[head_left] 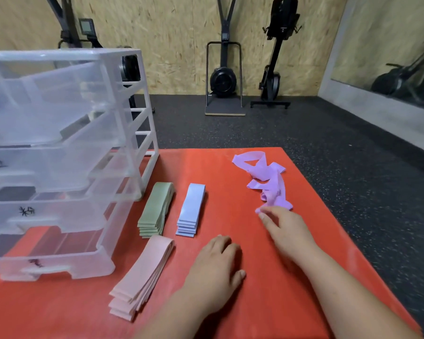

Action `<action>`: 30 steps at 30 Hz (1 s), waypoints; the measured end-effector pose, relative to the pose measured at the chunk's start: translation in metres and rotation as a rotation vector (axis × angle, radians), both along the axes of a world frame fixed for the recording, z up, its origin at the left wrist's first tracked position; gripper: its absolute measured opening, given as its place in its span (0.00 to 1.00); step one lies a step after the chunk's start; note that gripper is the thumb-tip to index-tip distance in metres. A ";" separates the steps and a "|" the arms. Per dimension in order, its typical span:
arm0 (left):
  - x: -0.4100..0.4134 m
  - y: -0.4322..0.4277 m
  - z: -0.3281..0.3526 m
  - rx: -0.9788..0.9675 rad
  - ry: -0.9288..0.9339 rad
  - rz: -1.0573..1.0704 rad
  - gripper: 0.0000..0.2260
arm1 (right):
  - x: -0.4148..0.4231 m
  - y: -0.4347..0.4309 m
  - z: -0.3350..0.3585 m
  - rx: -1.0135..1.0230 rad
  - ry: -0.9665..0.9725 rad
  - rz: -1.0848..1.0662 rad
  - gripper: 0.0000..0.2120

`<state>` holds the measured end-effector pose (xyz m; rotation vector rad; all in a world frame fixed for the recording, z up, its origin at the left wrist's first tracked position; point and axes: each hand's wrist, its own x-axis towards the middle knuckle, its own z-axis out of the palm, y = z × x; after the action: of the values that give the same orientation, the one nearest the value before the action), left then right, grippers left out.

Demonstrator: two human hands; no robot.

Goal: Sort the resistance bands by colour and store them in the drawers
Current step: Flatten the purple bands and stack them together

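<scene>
**A:** Four colours, by our count, all on the red foam mat [59,314]. At its far left corner stands the clear plastic drawer unit [59,155] with its drawers drawn out. None of the stacks is inside it.

**B:** Agreed. Beside the unit, towards the near edge, we see the flat pink stack of bands [145,272]. Beyond it are the sage-green stack [156,209] and the pale blue stack [191,209], lying side by side.

**A:** And the loose tangle of purple bands [267,182] lies towards the far right corner, unsorted.

**B:** Our right hand [287,231] reaches its near end, with the fingertips at the rubber. It is blurred, so we cannot tell whether it pinches anything. Our left hand [213,270] rests knuckles-up on the mat with its fingers loosely bent, holding nothing.

**A:** What could go wrong?

**B:** The loops look interlaced, so we think a tug on one end could drag the whole clump along or stretch a band until it snaps back. The pink stack fans out at its near end. If we lift it carelessly, it could slide apart.
</scene>
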<state>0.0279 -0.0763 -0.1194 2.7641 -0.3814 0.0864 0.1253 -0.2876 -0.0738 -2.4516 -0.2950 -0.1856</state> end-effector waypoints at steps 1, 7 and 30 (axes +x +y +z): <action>-0.004 -0.001 0.002 -0.001 0.003 -0.008 0.26 | -0.013 0.000 0.008 0.080 -0.032 0.018 0.10; -0.031 -0.011 0.025 -0.084 0.079 0.008 0.23 | -0.073 -0.028 0.017 0.012 0.120 0.164 0.05; 0.018 -0.023 0.015 -0.217 -0.076 0.232 0.24 | -0.011 -0.007 -0.018 -0.393 0.133 0.055 0.24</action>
<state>0.0454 -0.0992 -0.1042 2.5824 -0.0632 0.2737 0.1147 -0.2948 -0.0922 -2.8234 -0.3689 0.0668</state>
